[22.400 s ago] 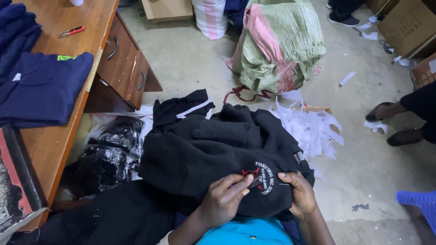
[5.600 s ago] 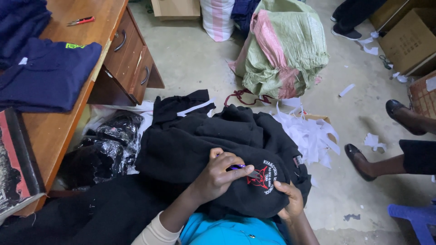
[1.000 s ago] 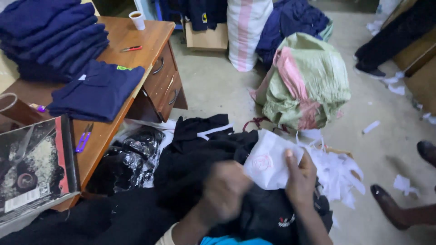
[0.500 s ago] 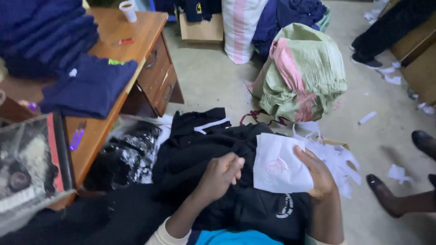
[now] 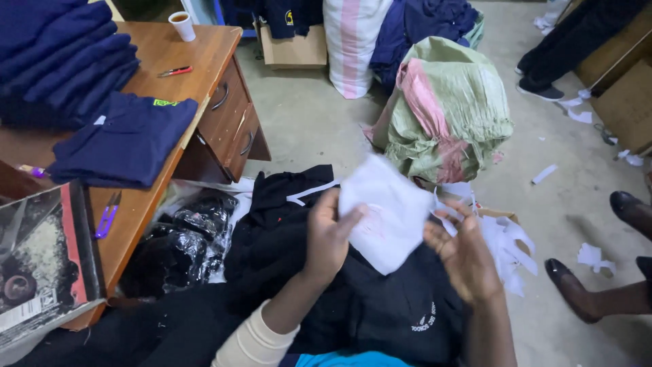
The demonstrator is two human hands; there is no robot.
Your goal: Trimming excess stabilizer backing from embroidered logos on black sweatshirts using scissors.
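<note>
My left hand (image 5: 329,234) grips the left edge of a white backing sheet (image 5: 388,212) and holds it up over my lap. My right hand (image 5: 464,251) is just right of the sheet, fingers spread, its fingertips near the sheet's right edge. Under both hands lies a black garment (image 5: 380,306) with a small white embroidered emblem (image 5: 428,318) showing near my right forearm. More black clothing (image 5: 285,204) with a white-trimmed collar spreads out past my left hand.
A wooden desk (image 5: 204,68) at left carries stacked navy garments (image 5: 61,61), a paper cup (image 5: 181,26), red snips (image 5: 175,71) and purple snips (image 5: 107,216). Green-and-pink sacks (image 5: 448,109) stand ahead. White scraps (image 5: 506,248) litter the floor. Another person's shoes (image 5: 574,289) are at right.
My left hand has come up and taken the white sheet, which is now raised between both hands. My right hand has let go and opened beside it. The view has tilted slightly.
</note>
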